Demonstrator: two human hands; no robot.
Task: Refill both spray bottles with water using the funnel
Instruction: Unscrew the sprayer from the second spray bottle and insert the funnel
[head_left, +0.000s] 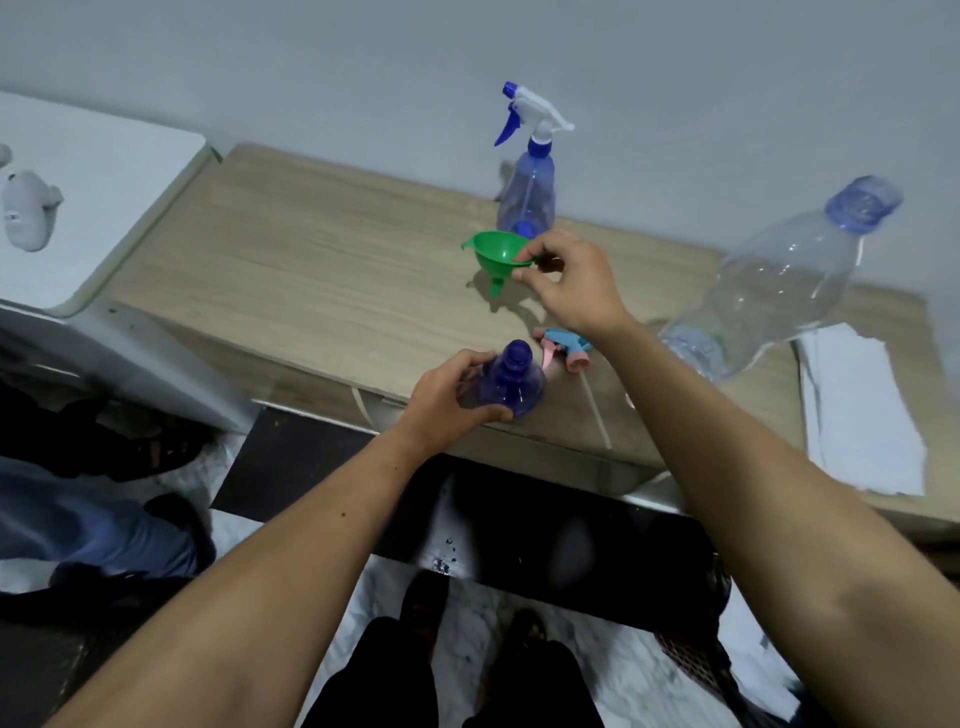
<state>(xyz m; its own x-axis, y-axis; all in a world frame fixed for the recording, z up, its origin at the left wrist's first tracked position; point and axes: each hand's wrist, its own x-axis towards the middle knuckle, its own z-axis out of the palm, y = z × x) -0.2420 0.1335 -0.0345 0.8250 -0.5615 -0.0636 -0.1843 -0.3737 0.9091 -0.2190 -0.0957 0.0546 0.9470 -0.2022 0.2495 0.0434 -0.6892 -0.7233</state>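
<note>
**Two hands, one on the funnel, one on the open bottle**

I see my right hand (563, 283) pinching the rim of the green funnel (500, 255) between thumb and fingertips, the funnel tilted with its spout just above the wooden tabletop (311, 260). My left hand (452, 397) curls round the uncapped blue spray bottle (511, 382) at the near edge of the table. Its pink and blue trigger head (566, 351) lies on the tabletop just right of it, dip tube pointing near. The second spray bottle (527, 182), trigger head fitted, stands upright by the far wall, just behind the funnel. A large clear water bottle (779, 280) stands at the right, beside folded white cloth (857, 405).
</note>
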